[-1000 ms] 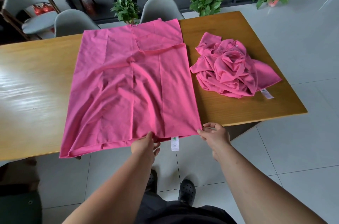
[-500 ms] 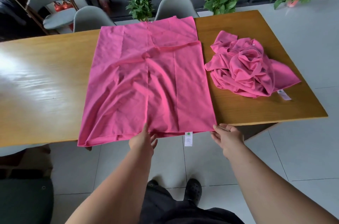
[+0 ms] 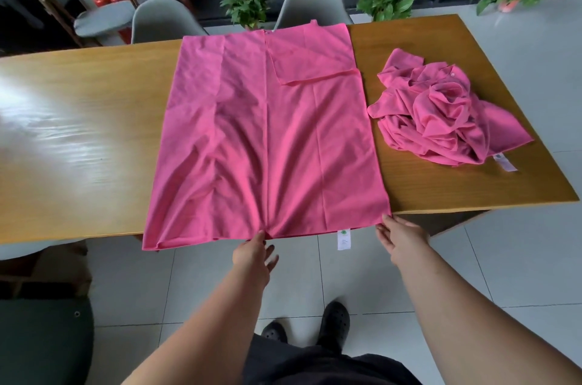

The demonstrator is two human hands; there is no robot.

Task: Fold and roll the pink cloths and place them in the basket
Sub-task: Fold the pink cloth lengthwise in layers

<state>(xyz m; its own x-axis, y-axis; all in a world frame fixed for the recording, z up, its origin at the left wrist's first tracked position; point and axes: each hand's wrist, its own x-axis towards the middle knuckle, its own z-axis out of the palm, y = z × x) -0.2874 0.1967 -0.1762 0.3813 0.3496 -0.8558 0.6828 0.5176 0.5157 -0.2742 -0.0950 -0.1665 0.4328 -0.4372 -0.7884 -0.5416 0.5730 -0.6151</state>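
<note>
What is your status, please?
Left hand, right hand open at near hem of spread pink cloth. Crumpled pink cloth waits alongside. No basket in view.

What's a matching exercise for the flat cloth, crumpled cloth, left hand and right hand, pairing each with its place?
1. flat cloth
2. crumpled cloth
3. left hand
4. right hand

A. right end of the table
B. flat cloth's near right corner
C. middle of the table
D. middle of the flat cloth's near hem

Pairs: 1-C, 2-A, 3-D, 4-B

Label [image 3: 344, 239] between left hand [image 3: 254, 254] and right hand [image 3: 403, 239]: print too small to read. Table [image 3: 78, 132] left of them: end cut off.
</note>
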